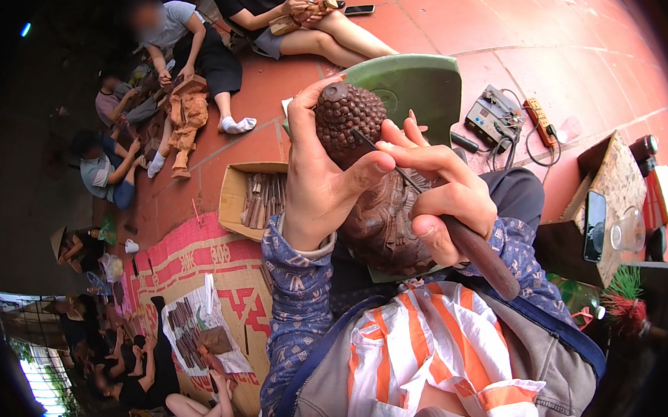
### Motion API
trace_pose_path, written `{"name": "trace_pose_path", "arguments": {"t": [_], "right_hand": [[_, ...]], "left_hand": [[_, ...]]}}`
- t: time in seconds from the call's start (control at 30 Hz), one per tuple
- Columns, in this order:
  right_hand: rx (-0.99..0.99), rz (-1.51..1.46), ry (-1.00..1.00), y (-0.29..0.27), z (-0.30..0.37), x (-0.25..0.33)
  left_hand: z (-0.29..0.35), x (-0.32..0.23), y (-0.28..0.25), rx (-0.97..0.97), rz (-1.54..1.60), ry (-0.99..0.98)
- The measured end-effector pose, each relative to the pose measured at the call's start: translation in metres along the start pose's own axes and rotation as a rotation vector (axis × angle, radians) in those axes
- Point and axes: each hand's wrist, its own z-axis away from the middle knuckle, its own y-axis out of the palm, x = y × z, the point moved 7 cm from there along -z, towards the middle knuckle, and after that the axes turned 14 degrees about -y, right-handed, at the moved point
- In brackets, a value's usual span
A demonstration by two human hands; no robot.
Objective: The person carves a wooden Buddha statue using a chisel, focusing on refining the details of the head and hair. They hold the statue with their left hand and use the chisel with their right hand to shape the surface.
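A dark brown carved wooden statue (384, 232) rests in my lap, its head (344, 113) covered in small round knobs like curls. My left hand (313, 179) is closed around the side of that head, with the thumb lying across below the knobs. In my right hand (450, 191) is a carving chisel, gripped near the blade. Its thin dark blade touches or nearly touches the lower edge of the knobs. The chisel's wooden handle (481, 257) slants down to the right beneath my palm. The statue's face is largely hidden behind my hands.
Beyond the statue is a green plastic seat (437, 90). A cardboard box (231, 191) of chisels stands left, near a patterned mat (239, 270) with more tools. To the right are a grey control box (495, 113), a power strip (542, 122) and a phone (594, 225). Other people sit carving.
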Motion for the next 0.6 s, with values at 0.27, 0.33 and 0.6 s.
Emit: {"name": "trace_pose_path", "arguments": {"t": [0.27, 0.33, 0.6], "right_hand": [[-0.003, 0.074, -0.045, 0.006, 0.005, -0.004], [0.012, 0.1, -0.075, 0.007, 0.008, -0.007], [0.006, -0.032, -0.122, 0.001, 0.009, -0.012]], "left_hand": [[0.0, 0.001, -0.001, 0.011, -0.024, 0.003], [0.0, 0.005, -0.001, 0.013, -0.023, -0.011], [0.0, 0.003, -0.004, -0.014, -0.133, 0.033]]}}
